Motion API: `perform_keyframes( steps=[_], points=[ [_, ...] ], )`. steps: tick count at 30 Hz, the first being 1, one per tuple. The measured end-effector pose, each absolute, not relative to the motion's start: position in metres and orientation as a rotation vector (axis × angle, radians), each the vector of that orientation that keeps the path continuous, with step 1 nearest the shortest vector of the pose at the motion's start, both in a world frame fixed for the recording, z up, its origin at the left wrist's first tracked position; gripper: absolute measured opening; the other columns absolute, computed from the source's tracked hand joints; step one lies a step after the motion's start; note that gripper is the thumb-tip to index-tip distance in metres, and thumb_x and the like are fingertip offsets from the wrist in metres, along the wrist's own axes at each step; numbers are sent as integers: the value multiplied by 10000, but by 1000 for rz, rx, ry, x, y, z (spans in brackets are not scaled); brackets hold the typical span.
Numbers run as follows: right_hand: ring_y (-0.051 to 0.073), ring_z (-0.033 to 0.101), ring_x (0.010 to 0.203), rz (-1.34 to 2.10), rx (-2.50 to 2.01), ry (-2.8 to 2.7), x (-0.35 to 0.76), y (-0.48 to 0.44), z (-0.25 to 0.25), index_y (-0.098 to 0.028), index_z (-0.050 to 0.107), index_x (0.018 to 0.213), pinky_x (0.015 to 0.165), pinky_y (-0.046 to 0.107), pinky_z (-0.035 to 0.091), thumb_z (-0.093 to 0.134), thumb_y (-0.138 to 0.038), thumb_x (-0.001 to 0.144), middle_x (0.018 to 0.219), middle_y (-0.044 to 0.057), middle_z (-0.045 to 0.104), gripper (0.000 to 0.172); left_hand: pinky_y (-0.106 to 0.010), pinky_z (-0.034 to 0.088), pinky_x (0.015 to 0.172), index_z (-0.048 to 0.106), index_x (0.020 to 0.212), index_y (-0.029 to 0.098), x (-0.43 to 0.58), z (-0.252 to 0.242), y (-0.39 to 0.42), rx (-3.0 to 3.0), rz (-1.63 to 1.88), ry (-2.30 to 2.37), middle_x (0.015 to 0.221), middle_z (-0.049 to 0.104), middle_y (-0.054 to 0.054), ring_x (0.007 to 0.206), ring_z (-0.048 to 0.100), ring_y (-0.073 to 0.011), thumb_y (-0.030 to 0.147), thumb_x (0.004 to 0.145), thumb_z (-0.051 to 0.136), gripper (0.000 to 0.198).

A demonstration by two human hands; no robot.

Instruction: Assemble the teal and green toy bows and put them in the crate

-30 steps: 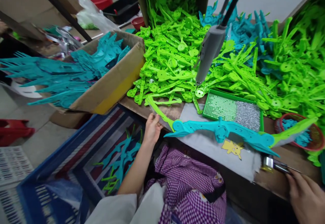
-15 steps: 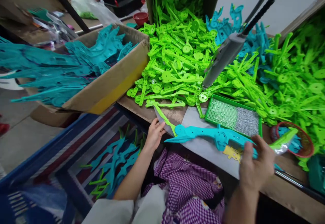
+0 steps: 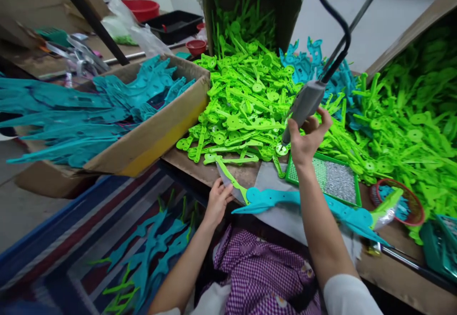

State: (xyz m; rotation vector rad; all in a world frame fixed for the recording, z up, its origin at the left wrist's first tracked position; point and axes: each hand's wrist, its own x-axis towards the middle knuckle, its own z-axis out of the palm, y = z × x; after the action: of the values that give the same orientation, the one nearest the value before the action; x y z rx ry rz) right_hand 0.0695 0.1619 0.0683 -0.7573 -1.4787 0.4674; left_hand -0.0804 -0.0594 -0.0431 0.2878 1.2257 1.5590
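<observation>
A long blue plastic part (image 3: 271, 198) lies across the bench edge, with a lime-green arm (image 3: 228, 174) joined at its left end. My left hand (image 3: 218, 201) pinches that end, thumb against the lime-green arm and a pale flat blade beside it. Above the bench hangs a grey electric screwdriver (image 3: 310, 98) on a black cord, its tip pointing down. My right hand (image 3: 307, 136) has its thumb and curled fingers around the lower body of the screwdriver. My right forearm covers the middle of the blue part.
Loose lime-green arms (image 3: 246, 100) pile up behind. A green tray (image 3: 337, 181) of small metal pieces sits right of centre, near a red basket (image 3: 416, 212). At left stands a cardboard box (image 3: 171, 115) of blue parts. Joined parts (image 3: 146, 248) lie on striped cloth below.
My right hand has left the right end of the blue part and risen to the hanging screwdriver. My left hand keeps its hold. The view has tilted slightly upward.
</observation>
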Motion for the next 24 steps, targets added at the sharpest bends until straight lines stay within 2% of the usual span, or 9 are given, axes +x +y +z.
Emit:
perform_keyframes(
  steps=[3, 9, 13, 19, 24],
  points=[
    [149, 651, 829, 393, -800, -1468, 75, 149, 66, -324, 339, 1262, 758, 332, 533, 683, -366, 776, 978, -10, 618, 597, -328, 565, 755, 512, 1083, 177, -81, -43, -59, 283, 1558, 1230, 1068, 697, -96, 840, 695, -186, 354, 687, 770, 504],
    [199, 584, 1008, 124, -978, -1538, 85, 131, 80, -319, 476, 1249, 828, 375, 512, 654, -366, 788, 1135, 47, 579, 496, -307, 563, 748, 519, 1066, 179, -81, -41, -58, 306, 1552, 1252, 1051, 700, -83, 836, 694, -178, 355, 678, 772, 496],
    [212, 557, 988, 117, -1062, -1636, 96, 121, 95, -323, 496, 1268, 813, 383, 509, 634, -365, 790, 1107, 54, 546, 500, -309, 567, 729, 518, 1062, 183, -79, -42, -57, 321, 1560, 1265, 1030, 704, -80, 826, 694, -181, 356, 692, 759, 475],
    [141, 566, 805, 478, -853, -1402, 91, 105, 103, -313, 411, 1236, 711, 326, 519, 730, -347, 691, 1006, 6, 520, 632, -273, 567, 677, 519, 1043, 181, -74, -40, -56, 306, 1563, 1311, 954, 707, -56, 781, 689, -166, 364, 666, 770, 489],
    [111, 537, 590, 1009, -806, -1371, 44, 92, 84, -228, 580, 1001, 576, 283, 491, 690, -415, 693, 763, -24, 569, 377, -261, 560, 564, 477, 960, 172, -61, -34, -61, 322, 1445, 1420, 753, 690, -19, 621, 674, -163, 407, 645, 768, 489]
  ],
)
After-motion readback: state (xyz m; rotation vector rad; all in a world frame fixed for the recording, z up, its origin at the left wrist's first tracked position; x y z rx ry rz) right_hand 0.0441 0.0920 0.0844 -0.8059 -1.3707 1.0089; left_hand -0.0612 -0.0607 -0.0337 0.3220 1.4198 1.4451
